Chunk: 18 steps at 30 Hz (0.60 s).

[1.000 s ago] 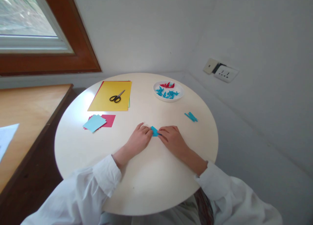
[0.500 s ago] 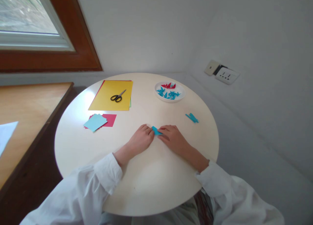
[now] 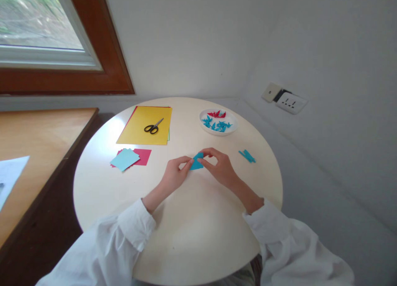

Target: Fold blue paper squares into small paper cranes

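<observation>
A small piece of blue paper [image 3: 196, 163] is held up between my two hands, just above the round white table. My left hand [image 3: 175, 172] pinches its left edge between thumb and fingers. On the other side, my right hand [image 3: 221, 166] grips the upper right edge, thumb in front and fingers behind. The paper's back is hidden from me. To the right of my right hand lie several narrow blue paper strips [image 3: 247, 156].
A white plate [image 3: 233, 128] at the back holds small folded blue and red paper figures. Black-handled scissors [image 3: 151, 129] lie on yellow paper sheets [image 3: 133, 130]. Nearer are light blue squares [image 3: 125, 159] over red paper [image 3: 145, 157]. A wooden table [image 3: 49, 141] stands at left.
Both hands have lifted the blue paper from the tabletop and turned it, so more of its face shows. The view has shifted slightly.
</observation>
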Tool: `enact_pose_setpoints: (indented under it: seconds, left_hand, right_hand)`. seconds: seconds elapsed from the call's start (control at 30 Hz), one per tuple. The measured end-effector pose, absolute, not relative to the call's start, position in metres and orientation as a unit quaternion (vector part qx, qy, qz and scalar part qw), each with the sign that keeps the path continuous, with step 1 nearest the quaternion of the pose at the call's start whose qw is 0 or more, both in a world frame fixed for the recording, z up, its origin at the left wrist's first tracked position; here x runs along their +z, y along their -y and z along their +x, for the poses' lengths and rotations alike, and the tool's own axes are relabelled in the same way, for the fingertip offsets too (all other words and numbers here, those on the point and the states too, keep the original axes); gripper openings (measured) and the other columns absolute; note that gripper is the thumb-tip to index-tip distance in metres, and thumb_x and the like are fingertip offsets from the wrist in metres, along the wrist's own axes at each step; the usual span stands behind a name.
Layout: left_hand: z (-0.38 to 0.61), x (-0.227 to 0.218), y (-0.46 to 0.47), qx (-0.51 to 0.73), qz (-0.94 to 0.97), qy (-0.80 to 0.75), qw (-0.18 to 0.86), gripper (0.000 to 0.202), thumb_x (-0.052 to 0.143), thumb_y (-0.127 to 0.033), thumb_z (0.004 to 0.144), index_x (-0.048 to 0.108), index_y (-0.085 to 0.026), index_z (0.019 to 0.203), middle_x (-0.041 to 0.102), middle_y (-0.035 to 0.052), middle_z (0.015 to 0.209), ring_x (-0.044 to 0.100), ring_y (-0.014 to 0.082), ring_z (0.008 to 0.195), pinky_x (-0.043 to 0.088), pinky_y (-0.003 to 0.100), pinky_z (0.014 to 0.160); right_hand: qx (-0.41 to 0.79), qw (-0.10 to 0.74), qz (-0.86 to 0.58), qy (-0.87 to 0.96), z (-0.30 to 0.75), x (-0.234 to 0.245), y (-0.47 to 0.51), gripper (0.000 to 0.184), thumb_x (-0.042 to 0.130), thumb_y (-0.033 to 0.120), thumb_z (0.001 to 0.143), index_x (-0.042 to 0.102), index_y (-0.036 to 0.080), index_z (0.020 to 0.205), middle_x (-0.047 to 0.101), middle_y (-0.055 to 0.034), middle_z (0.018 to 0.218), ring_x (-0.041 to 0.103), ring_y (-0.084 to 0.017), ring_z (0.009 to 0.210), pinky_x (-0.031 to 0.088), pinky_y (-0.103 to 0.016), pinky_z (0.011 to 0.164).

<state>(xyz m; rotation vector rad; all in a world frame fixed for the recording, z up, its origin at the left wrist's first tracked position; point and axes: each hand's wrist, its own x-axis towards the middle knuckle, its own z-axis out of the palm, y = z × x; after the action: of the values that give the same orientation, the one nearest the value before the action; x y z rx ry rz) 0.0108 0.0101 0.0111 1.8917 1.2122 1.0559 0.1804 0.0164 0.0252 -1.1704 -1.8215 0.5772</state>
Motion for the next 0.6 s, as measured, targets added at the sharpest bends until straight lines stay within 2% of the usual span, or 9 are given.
enact_pose_setpoints:
  seconds: [0.1, 0.2, 0.27, 0.37, 0.6]
  left_hand:
    - [0.005, 0.019, -0.014, 0.470, 0.599, -0.490, 0.424, 0.030, 0.051, -0.038, 0.081, 0.062, -0.014, 0.065, 0.060, -0.0004, 0.061, 0.049, 0.0117, 0.057, 0.036, 0.022, 0.053]
    - [0.000, 0.021, -0.016, 0.508, 0.527, -0.486, 0.478, 0.030, 0.057, -0.040, 0.075, 0.062, -0.014, 0.063, 0.059, -0.0013, 0.060, 0.049, 0.0115, 0.059, 0.036, 0.022, 0.055]
    - [-0.001, 0.021, -0.016, 0.509, 0.510, -0.473, 0.507, 0.028, 0.059, -0.040, 0.074, 0.064, -0.014, 0.066, 0.062, 0.0001, 0.064, 0.052, 0.0125, 0.062, 0.039, 0.023, 0.059]
    - [-0.004, 0.021, -0.016, 0.497, 0.506, -0.466, 0.529, 0.024, 0.063, -0.037, 0.071, 0.066, -0.013, 0.070, 0.064, 0.0023, 0.069, 0.054, 0.0137, 0.066, 0.040, 0.024, 0.062]
    - [-0.010, 0.014, -0.021, 0.483, 0.512, -0.466, 0.536, 0.018, 0.066, -0.032, 0.070, 0.064, -0.014, 0.069, 0.060, -0.0005, 0.064, 0.051, 0.0104, 0.059, 0.039, 0.022, 0.056]
  right_hand:
    - [0.379, 0.483, -0.452, 0.647, 0.166, 0.029, -0.027, 0.030, 0.066, 0.033, 0.071, 0.060, 0.018, 0.096, 0.068, -0.0041, 0.083, 0.064, -0.017, 0.078, 0.051, -0.031, 0.072]
    - [0.460, 0.474, -0.429, 0.616, 0.155, 0.020, -0.034, 0.025, 0.067, 0.037, 0.067, 0.063, 0.017, 0.083, 0.069, -0.0039, 0.078, 0.064, -0.016, 0.073, 0.052, -0.031, 0.070]
    - [0.470, 0.471, -0.431, 0.609, 0.150, 0.012, -0.035, 0.022, 0.066, 0.038, 0.068, 0.064, 0.017, 0.076, 0.068, -0.0023, 0.071, 0.063, -0.015, 0.065, 0.051, -0.030, 0.065]
    - [0.456, 0.461, -0.444, 0.619, 0.150, 0.004, -0.034, 0.019, 0.064, 0.035, 0.070, 0.065, 0.017, 0.074, 0.064, 0.0002, 0.062, 0.059, -0.013, 0.057, 0.048, -0.027, 0.058]
    - [0.451, 0.439, -0.456, 0.630, 0.153, 0.005, -0.028, 0.015, 0.065, 0.031, 0.068, 0.067, 0.017, 0.074, 0.068, -0.0014, 0.068, 0.059, -0.014, 0.062, 0.048, -0.027, 0.060]
